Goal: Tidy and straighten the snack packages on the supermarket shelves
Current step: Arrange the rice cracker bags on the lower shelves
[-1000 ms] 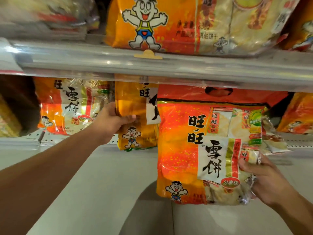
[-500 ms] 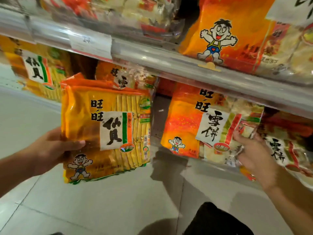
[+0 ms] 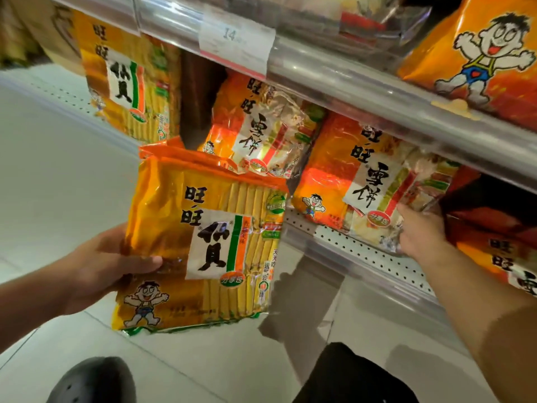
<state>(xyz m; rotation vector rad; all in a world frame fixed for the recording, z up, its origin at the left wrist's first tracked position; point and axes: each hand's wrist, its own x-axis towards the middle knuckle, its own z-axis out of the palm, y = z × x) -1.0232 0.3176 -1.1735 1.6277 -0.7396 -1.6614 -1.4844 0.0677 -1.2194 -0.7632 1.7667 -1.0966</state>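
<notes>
— Where's our yellow package?
— Clamped in our left hand, upright, off the shelf; its matching stack lies up-left.
— Right hand?
— Gripping the orange package at the shelf's front edge.

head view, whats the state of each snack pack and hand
yellow plastic snack pack: off the shelf, held in left hand grip
orange-red plastic snack pack: on the shelf, right hand grip on its lower corner
second yellow plastic pack: upright on the shelf, untouched
</notes>
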